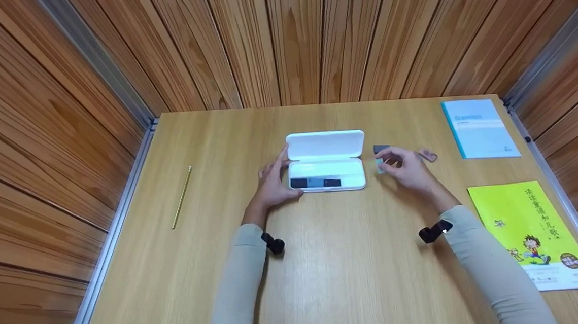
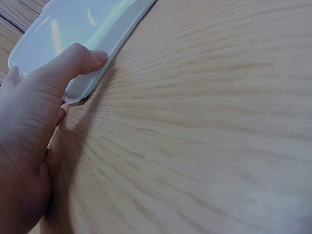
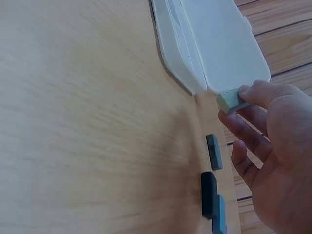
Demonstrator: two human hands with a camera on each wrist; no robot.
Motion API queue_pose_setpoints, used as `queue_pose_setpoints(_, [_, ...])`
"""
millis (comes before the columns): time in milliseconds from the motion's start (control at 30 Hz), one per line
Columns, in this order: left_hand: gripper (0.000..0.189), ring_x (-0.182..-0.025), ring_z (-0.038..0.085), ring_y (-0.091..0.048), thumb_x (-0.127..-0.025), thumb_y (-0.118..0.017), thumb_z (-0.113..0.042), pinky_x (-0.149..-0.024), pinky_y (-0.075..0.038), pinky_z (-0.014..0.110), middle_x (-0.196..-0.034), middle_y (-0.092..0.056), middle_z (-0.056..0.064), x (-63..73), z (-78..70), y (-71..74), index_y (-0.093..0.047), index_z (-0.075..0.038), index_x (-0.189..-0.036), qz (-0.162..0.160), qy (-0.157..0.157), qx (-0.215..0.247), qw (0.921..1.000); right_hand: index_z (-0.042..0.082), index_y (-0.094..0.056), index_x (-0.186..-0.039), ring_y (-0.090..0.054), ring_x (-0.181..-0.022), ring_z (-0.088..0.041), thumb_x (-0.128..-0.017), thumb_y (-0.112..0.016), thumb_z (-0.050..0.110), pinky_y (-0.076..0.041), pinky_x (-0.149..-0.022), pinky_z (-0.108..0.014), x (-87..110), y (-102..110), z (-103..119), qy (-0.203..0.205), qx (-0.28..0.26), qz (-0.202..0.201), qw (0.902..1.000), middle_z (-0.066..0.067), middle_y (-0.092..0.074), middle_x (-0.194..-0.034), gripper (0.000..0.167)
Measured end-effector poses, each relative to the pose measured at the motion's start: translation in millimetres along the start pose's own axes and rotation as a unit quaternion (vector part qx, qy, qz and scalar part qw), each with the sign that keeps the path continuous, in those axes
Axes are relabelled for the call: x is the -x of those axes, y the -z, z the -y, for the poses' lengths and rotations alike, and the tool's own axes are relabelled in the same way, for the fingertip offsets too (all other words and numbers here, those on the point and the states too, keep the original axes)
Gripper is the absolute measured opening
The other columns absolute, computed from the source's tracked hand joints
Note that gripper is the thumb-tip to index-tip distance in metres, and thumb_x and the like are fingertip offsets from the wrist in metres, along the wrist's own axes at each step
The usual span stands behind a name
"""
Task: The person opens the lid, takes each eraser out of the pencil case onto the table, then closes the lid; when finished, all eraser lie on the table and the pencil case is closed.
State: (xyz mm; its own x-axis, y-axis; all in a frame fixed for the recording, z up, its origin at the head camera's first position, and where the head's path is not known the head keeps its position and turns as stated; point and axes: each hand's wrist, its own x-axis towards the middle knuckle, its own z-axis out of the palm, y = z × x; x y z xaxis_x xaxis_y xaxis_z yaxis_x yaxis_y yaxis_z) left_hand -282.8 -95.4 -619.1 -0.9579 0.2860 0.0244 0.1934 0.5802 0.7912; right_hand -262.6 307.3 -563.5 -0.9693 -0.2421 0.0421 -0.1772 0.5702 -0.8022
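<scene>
From my station I have the right grip (image 1: 405, 168) narrow, the thumb and fingers pinching a small pale green block (image 3: 230, 101) just beside the right end of the white case (image 1: 326, 144). The block looks like an eraser, so I judge it light, firm with a little give, and rather grippy than slippery. Nothing about it seems fragile, though a hard squeeze might dent it or make it pop out. I would take it across its narrow sides, near the outer end, with the thumb opposed to the fingertips; the exposed end then clears the hand.

The left grip (image 1: 272, 183) spans the case's left end, thumb hooked over the near rim, fingers along the far side. The case stands open on the surface (image 1: 336, 260), a dark-ended piece (image 1: 316, 182) lying in its base. I take its shell for thin, stiff plastic, light and smooth enough to slide if pushed, so a low hold on the base walls suits it better than one on the hinged lid. A dark block (image 1: 381, 148) lies near the right grip's fingers, and a brownish-pink block (image 1: 428, 155) sits beyond that hand.
</scene>
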Motion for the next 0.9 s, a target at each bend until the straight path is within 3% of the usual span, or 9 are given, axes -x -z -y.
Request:
queue_pose_setpoints(67, [0.135, -0.162, 0.030, -0.042, -0.082, -0.099, -0.035, -0.142, -0.006, 0.063, -0.165, -0.062, -0.001, 0.4, -0.4, 0.4, -0.008, -0.042, -0.182, 0.002, 0.003, 0.001, 1.0000, 0.003, -0.075, -0.136, -0.061, -0.103, -0.018, -0.111, -0.071, 0.015, -0.037, -0.109, -0.041, -0.1, 2, -4, -0.010, 0.000, -0.006, 0.9999, -0.017, -0.075, -0.119, 0.028])
queue_pose_setpoints(133, [0.135, -0.161, 0.030, -0.042, -0.083, -0.099, -0.035, -0.142, -0.006, 0.063, -0.166, -0.061, -0.001, 1.2, -0.1, 0.1, -0.008, -0.042, -0.182, 0.005, 0.008, 0.003, 1.0000, 0.002, -0.075, -0.135, -0.061, -0.103, -0.020, -0.111, -0.072, 0.013, -0.017, -0.118, -0.060, 0.1, 3, -9, -0.016, 0.000, -0.014, 0.9998, -0.018, -0.075, -0.116, 0.027])
queue_pose_setpoints(233, [0.134, -0.161, 0.030, -0.041, -0.083, -0.099, -0.036, -0.142, -0.006, 0.064, -0.167, -0.061, 0.000, 2.2, 1.5, -0.7, -0.008, -0.043, -0.182, 0.006, 0.011, 0.006, 0.9999, 0.000, -0.075, -0.131, -0.063, -0.100, -0.018, -0.108, -0.074, 0.009, -0.001, -0.116, -0.072, 0.1, 4, -16, -0.016, -0.007, -0.027, 0.9995, -0.023, -0.077, -0.115, 0.024])
queue_pose_setpoints(367, [0.133, -0.161, 0.030, -0.041, -0.083, -0.098, -0.038, -0.141, -0.007, 0.065, -0.168, -0.061, -0.001, 0.1, 3.6, -0.2, -0.009, -0.042, -0.182, 0.005, 0.004, 0.009, 0.9999, -0.001, -0.077, -0.126, -0.065, -0.093, -0.011, -0.106, -0.076, 0.004, 0.000, -0.118, -0.073, -1.2, 5, -24, -0.010, -0.008, -0.041, 0.9991, -0.029, -0.078, -0.115, 0.021])
queue_pose_setpoints(467, [0.133, -0.161, 0.030, -0.040, -0.083, -0.098, -0.039, -0.140, -0.008, 0.065, -0.168, -0.060, -0.002, -1.2, 2.5, 1.1, -0.008, -0.043, -0.182, 0.007, 0.000, 0.011, 0.9999, -0.001, -0.077, -0.126, -0.065, -0.095, -0.016, -0.107, -0.075, 0.005, -0.005, -0.118, -0.071, -0.7, 5, -27, -0.020, -0.008, -0.036, 0.9991, -0.029, -0.078, -0.115, 0.021])
queue_pose_setpoints(500, [0.133, -0.161, 0.029, -0.040, -0.084, -0.098, -0.039, -0.141, -0.008, 0.064, -0.168, -0.060, -0.002, -1.1, 1.6, 1.6, -0.007, -0.044, -0.181, 0.008, 0.002, 0.010, 0.9999, 0.000, -0.077, -0.127, -0.064, -0.096, -0.020, -0.107, -0.075, 0.006, 0.001, -0.117, -0.073, -0.4, 5, -28, -0.025, -0.008, -0.033, 0.9991, -0.029, -0.077, -0.115, 0.021])
queue_pose_setpoints(567, [0.133, -0.162, 0.029, -0.040, -0.084, -0.098, -0.039, -0.141, -0.008, 0.064, -0.168, -0.060, -0.003, -1.0, 0.6, 2.1, -0.007, -0.046, -0.181, 0.008, 0.003, 0.010, 0.9999, 0.000, -0.076, -0.128, -0.063, -0.098, -0.024, -0.107, -0.075, 0.007, 0.001, -0.116, -0.071, -0.3, 4, -29, -0.031, -0.013, -0.028, 0.9991, -0.029, -0.077, -0.114, 0.022])
queue_pose_setpoints(700, [0.133, -0.163, 0.029, -0.039, -0.083, -0.098, -0.039, -0.141, -0.006, 0.064, -0.169, -0.060, -0.003, -0.5, 0.4, 1.9, -0.008, -0.048, -0.180, 0.008, 0.009, 0.013, 0.9998, 0.000, -0.076, -0.129, -0.062, -0.101, -0.024, -0.107, -0.075, 0.007, 0.008, -0.112, -0.073, -0.3, 2, -30, -0.028, -0.011, -0.027, 0.9992, -0.027, -0.078, -0.113, 0.023])
queue_pose_setpoints(900, [0.134, -0.163, 0.029, -0.038, -0.083, -0.098, -0.040, -0.142, -0.007, 0.063, -0.168, -0.060, -0.004, -0.3, 1.2, 0.9, -0.006, -0.048, -0.180, 0.006, 0.014, 0.008, 0.9999, -0.001, -0.075, -0.130, -0.061, -0.105, -0.023, -0.106, -0.075, 0.004, 0.006, -0.114, -0.071, -1.0, 1, -32, -0.023, -0.014, -0.024, 0.9994, -0.028, -0.077, -0.120, 0.024])
